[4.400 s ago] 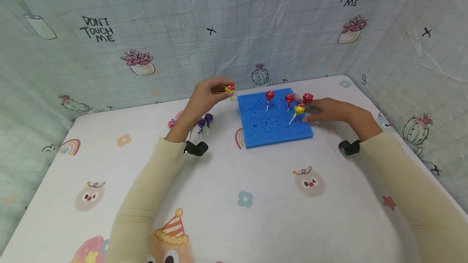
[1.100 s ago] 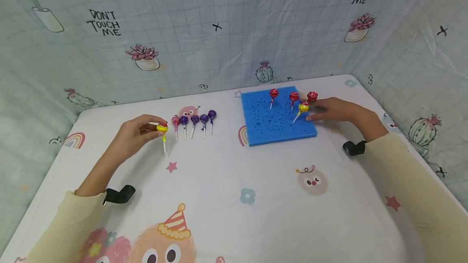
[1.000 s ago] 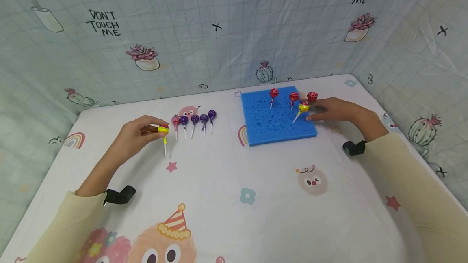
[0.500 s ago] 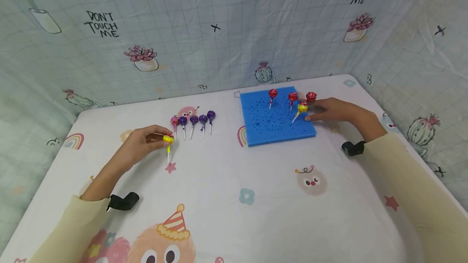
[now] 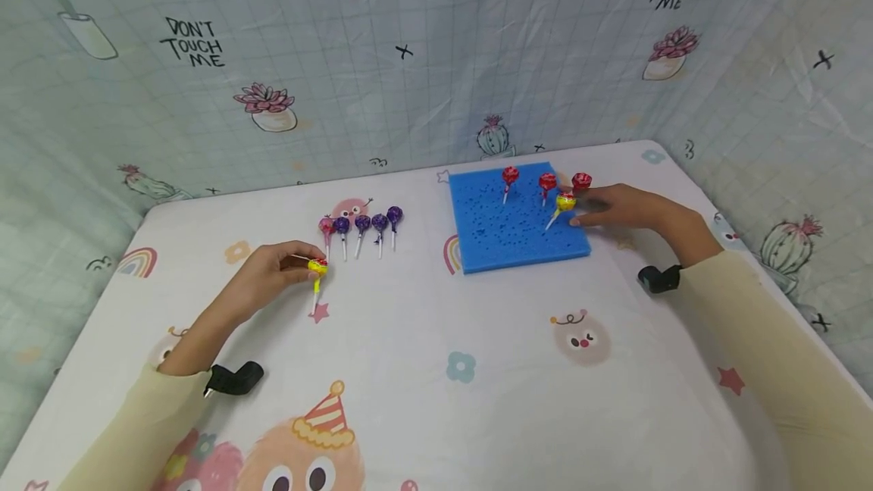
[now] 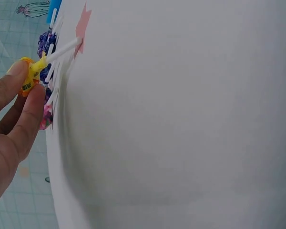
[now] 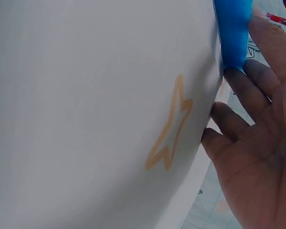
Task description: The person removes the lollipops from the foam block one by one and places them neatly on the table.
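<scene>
My left hand (image 5: 273,271) pinches a yellow-wrapped lollipop (image 5: 317,268) by its candy head, thumb against fingers, with the white stick pointing down toward the table. In the left wrist view, the yellow lollipop (image 6: 32,76) shows between thumb and fingertips. At the right side of a blue foam board (image 5: 505,248), my right hand (image 5: 624,207) rests with its fingers and thumb against the board's edge. In the right wrist view, the right hand (image 7: 262,129) has loosely extended fingers touching the blue foam (image 7: 233,33). Another yellow lollipop (image 5: 564,203) leans in the board beside the thumb.
Three red lollipops, one at the back (image 5: 510,175), stand in the board. A pink lollipop (image 5: 326,227) and several purple lollipops (image 5: 362,224) lie in a row on the white patterned tablecloth (image 5: 409,430). A printed curtain (image 5: 327,36) rises behind the table.
My left hand has carried the yellow lollipop from beside the board to the left, then slightly toward me, in front of the row. My right hand has stayed at the board's edge.
</scene>
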The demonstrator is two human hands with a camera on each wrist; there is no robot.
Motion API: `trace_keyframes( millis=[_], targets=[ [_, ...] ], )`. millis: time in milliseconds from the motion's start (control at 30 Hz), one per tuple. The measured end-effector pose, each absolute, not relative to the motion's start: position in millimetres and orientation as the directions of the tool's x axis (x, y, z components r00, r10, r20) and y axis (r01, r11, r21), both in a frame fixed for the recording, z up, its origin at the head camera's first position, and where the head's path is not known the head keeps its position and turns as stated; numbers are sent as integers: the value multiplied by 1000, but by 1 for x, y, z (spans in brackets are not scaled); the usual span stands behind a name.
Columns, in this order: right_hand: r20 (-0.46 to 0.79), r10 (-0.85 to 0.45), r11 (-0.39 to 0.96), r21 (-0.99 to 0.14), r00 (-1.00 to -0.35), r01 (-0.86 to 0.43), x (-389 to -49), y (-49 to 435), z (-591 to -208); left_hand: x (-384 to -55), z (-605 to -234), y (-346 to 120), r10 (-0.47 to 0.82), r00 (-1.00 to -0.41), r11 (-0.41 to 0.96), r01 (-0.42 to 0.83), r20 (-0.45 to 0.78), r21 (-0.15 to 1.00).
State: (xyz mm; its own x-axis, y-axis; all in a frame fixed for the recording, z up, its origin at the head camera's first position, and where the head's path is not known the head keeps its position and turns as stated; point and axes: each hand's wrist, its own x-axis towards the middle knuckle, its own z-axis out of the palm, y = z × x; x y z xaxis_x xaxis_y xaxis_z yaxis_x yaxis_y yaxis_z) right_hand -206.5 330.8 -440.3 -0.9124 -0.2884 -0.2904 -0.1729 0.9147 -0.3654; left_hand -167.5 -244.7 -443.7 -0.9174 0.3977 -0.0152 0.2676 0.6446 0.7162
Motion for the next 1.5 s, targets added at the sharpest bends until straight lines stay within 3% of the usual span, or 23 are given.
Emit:
trace_keyframes(
  millis=[200,667,1500],
  targets=[
    [-271,-301,916,-348,-914,-198,-207,332,-443,-168,-450,-243,366,-929,652,212,-57,728],
    [-271,-290,920,-344,-918,-189,-209,331,-446,-167,-455,-242,307,-951,745,210,-45,633],
    [-274,-286,918,-352,-918,-181,-206,331,-447,-171,-438,-239,356,-934,769,277,-26,576]
  ],
)
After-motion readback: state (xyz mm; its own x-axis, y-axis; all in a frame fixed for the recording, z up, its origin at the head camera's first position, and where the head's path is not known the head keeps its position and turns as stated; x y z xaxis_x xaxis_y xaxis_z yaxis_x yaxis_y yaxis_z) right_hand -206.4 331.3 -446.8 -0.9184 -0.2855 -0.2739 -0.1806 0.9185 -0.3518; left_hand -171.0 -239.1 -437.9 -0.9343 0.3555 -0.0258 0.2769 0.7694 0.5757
